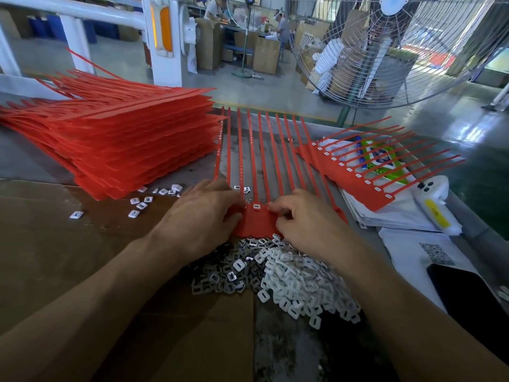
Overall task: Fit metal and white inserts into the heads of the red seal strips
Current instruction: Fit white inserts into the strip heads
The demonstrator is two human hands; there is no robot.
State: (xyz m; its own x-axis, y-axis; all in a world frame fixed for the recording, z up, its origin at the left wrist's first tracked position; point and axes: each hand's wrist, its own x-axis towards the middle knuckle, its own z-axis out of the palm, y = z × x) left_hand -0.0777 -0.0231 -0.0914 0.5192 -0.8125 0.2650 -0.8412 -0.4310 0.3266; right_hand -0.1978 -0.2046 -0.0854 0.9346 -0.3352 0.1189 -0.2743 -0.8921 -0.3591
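Observation:
A comb of red seal strips lies in front of me, its tails pointing away and its head band near me. One head in the middle holds a white insert. My left hand rests on the left part of the band with its fingers curled onto the heads. My right hand presses on the right part, fingertips bent at the heads; whether it pinches an insert is hidden. A heap of metal inserts and white inserts lies just below the band.
A tall stack of red strip combs stands at the left, with loose white inserts beside it. A fitted comb lies at the right on papers. A phone, cardboard and a large fan surround the work.

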